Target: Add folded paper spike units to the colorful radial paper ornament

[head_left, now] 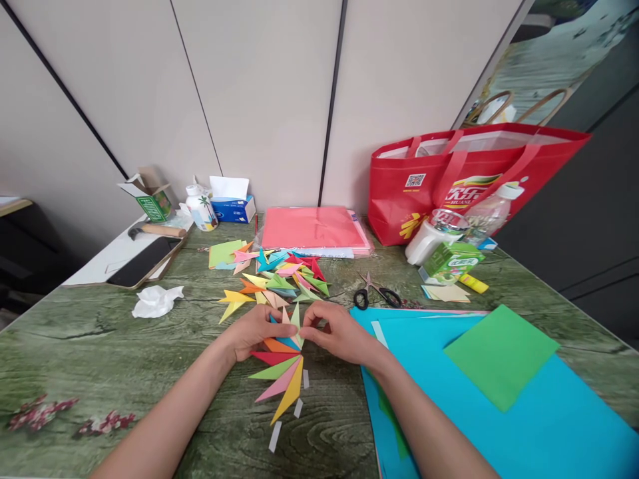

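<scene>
In the head view a fan of folded paper points, yellow, pink, green, red, orange and blue, spreads out from one centre. My left hand is closed on its upper left side, fingers partly behind the paper. My right hand pinches near a pale green point at the top, thumb and forefinger close to the left thumb. Just below the fan lie several small white strips. Beyond the hands is a loose heap of folded colored paper pieces.
Scissors lie right of the heap. Large blue sheets with a green square cover the right side. A red bag, white jar and clear bottle stand behind. Crumpled tissue and a phone lie left.
</scene>
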Motion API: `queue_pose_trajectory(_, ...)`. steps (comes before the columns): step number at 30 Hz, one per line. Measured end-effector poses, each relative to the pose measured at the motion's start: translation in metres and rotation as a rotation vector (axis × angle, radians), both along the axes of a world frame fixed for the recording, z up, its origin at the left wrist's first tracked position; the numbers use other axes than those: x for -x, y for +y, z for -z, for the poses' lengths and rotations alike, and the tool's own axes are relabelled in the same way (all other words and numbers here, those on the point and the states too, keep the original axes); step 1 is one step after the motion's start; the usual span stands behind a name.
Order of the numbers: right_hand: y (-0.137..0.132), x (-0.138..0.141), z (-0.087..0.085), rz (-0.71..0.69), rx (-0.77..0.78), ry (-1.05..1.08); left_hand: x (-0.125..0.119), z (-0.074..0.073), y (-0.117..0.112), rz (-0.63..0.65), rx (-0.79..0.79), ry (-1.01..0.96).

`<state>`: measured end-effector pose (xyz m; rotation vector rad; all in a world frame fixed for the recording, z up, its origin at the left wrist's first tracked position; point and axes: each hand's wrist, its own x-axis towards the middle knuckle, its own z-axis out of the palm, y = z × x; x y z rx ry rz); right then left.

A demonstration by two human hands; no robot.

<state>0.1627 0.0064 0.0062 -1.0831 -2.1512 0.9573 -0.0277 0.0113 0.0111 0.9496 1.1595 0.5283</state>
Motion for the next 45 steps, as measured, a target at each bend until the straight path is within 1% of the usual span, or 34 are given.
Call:
queue_pose_trajectory(3, 0.0, 0.0, 0.0, 0.003, -0.036, -0.031, 0.0, 0.002, 0.0, -0.007, 0.006, -0.002)
queue_pose_trajectory(5, 0.0, 0.001, 0.0, 0.012, -0.026, -0.044, 0.0, 0.002, 0.0, -0.01, 0.018, -0.001)
queue_pose_trajectory(10, 0.001, 0.001, -0.001, 0.052, 0.092, -0.047, -0.002, -0.001, 0.0, -0.032, -0.01, -0.013)
queue_pose_trajectory(13, 0.002, 0.0, 0.0, 0.089, 0.124, -0.064, -0.002, -0.002, -0.001, -0.023, -0.031, -0.056)
queue_pose_trajectory(15, 0.002, 0.0, 0.002, 0.094, 0.151, -0.061, -0.003, -0.003, -0.001, -0.04, -0.031, -0.068)
queue_pose_trajectory(19, 0.004, -0.003, 0.009, 0.055, 0.366, 0.011, -0.003, -0.004, 0.0, -0.108, -0.031, -0.068)
queue_pose_trajectory(21, 0.005, -0.006, 0.01, 0.053, 0.459, 0.052, -0.003, -0.003, 0.001, -0.118, -0.022, -0.066)
queue_pose_trajectory(22, 0.005, -0.009, 0.008, 0.026, 0.508, 0.071, -0.002, -0.002, 0.002, -0.122, -0.018, -0.063)
queue_pose_trajectory(23, 0.005, -0.013, 0.005, -0.029, 0.568, 0.086, -0.002, -0.001, 0.002, -0.126, -0.011, -0.06)
queue_pose_trajectory(24, 0.004, -0.017, 0.001, -0.123, 0.645, 0.098, -0.001, 0.0, 0.003, -0.129, -0.003, -0.059)
queue_pose_trajectory(26, 0.003, -0.025, -0.009, -0.378, 0.807, 0.11, -0.001, 0.002, 0.003, -0.131, 0.018, -0.062)
queue_pose_trajectory(28, 0.0, -0.031, -0.017, -0.551, 0.883, 0.146, -0.001, 0.003, 0.003, -0.123, 0.038, -0.061)
queue_pose_trajectory(29, -0.001, -0.032, -0.019, -0.588, 0.9, 0.177, -0.001, 0.003, 0.003, -0.119, 0.042, -0.061)
queue_pose_trajectory(31, -0.004, -0.031, -0.021, -0.608, 0.934, 0.232, -0.001, 0.002, 0.002, -0.113, 0.038, -0.062)
queue_pose_trajectory(34, -0.007, -0.024, -0.023, -0.666, 0.953, 0.221, -0.001, 0.001, 0.002, -0.11, 0.029, -0.063)
queue_pose_trajectory(37, -0.009, -0.018, -0.031, -0.781, 0.892, 0.156, 0.0, 0.001, 0.001, -0.11, 0.021, -0.05)
queue_pose_trajectory(41, -0.01, -0.015, -0.05, -0.858, 0.782, 0.061, -0.001, 0.001, 0.002, -0.09, 0.015, -0.042)
queue_pose_trajectory(43, -0.011, -0.01, -0.059, -0.913, 0.772, 0.031, 0.0, 0.001, 0.002, -0.07, 0.0, -0.046)
queue_pose_trajectory(44, -0.01, -0.005, -0.063, -0.925, 0.772, 0.034, 0.001, 0.002, 0.002, -0.059, -0.023, -0.039)
queue_pose_trajectory(45, -0.008, 0.001, -0.065, -0.903, 0.752, 0.053, 0.002, 0.003, 0.001, -0.055, -0.054, -0.023)
